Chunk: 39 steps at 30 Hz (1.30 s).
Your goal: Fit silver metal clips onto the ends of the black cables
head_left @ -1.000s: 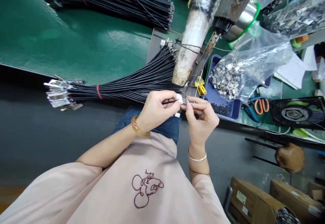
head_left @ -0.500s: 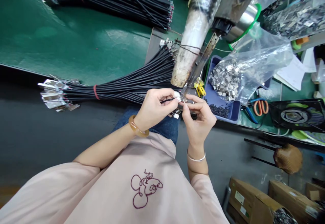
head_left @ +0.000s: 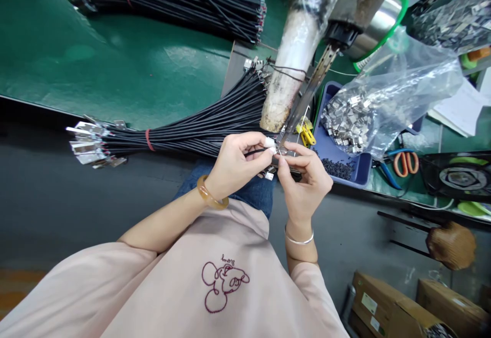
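My left hand [head_left: 240, 161] is closed in a pinch on a black cable [head_left: 255, 151], with white covers on its fingertips. Beside it, my right hand [head_left: 305, 177] pinches with thumb and forefinger at the cable's end; a tiny pale, shiny bit shows there, too small to name. Right above the fingertips comes down the metal shaft of a soldering iron [head_left: 309, 95]. Behind my left hand lies a bundle of black cables [head_left: 192, 126] tied with a red band, metal connectors [head_left: 88, 143] at its left end.
A whitish tube in clear wrap [head_left: 284, 72] slants down near my hands. To the right are a blue tray [head_left: 362, 172] with a bag of metal connectors [head_left: 347, 123], a yellow tool [head_left: 307, 134], orange-handled pliers [head_left: 405, 163] and a wire spool [head_left: 379, 26]. Another cable bundle [head_left: 184, 5] lies behind.
The whole view has shifted slightly, so most things sit a little further right. Both hands keep their pinch at the cable end under the iron.
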Motion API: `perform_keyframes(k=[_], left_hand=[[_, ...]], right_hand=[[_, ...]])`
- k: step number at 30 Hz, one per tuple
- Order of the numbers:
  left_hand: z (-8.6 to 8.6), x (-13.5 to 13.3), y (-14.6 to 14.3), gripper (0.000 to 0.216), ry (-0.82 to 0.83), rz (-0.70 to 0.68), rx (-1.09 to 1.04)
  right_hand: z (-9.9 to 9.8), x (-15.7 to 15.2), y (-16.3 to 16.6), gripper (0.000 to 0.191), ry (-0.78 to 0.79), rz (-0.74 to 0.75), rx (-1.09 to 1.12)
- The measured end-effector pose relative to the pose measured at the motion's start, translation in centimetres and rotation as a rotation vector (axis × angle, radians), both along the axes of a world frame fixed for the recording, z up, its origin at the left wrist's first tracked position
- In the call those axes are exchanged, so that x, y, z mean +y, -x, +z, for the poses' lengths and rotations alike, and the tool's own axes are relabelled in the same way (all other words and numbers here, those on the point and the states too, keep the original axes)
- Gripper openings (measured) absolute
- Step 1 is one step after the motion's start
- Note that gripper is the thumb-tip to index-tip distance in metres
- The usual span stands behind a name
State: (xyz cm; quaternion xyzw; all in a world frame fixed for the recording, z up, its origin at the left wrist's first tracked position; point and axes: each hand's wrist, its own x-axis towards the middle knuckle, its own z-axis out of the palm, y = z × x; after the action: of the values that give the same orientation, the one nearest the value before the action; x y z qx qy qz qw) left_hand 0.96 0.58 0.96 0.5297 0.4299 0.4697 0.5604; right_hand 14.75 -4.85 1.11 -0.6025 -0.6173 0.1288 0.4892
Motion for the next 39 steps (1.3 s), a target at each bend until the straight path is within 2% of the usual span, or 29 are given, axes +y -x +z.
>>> perform_keyframes(k=[6,13,17,21,28,32,36,39], left_hand=[[0.4,0.2,0.0,0.008,0.006,0.003,0.007],[-0.1,0.0,0.3,0.011,0.006,-0.082,0.069],[0.3,-0.1,0.4,0.009,-0.014,-0.085,0.064],[0.8,0.0,0.7,0.014,-0.094,-0.117,0.073],[0.0,0.0,0.8,0.018,-0.070,-0.136,0.111],[-0.1,0.2,0.5,0.016,-0.097,-0.092,0.128],[0.2,0.3,0.4,0.008,-0.138,-0.051,0.121],[0.0,0.2,0.5,0.012,-0.119,-0.093,0.134]], right_hand=[[0.6,0.0,0.2,0.015,-0.095,0.027,-0.072],[-0.2,-0.8,-0.3,0.010,-0.020,0.046,-0.044],[-0.1,-0.8,-0.1,0.008,-0.011,0.020,0.037],[0.3,-0.6,-0.1,0.006,0.065,0.027,0.099],[0.6,0.1,-0.2,0.014,-0.060,0.062,-0.078],[0.6,0.6,-0.1,0.015,-0.117,0.041,-0.168],[0.7,0.6,-0.2,0.015,-0.132,0.046,-0.201],[0.5,0.4,-0.4,0.015,-0.123,0.068,-0.230]])
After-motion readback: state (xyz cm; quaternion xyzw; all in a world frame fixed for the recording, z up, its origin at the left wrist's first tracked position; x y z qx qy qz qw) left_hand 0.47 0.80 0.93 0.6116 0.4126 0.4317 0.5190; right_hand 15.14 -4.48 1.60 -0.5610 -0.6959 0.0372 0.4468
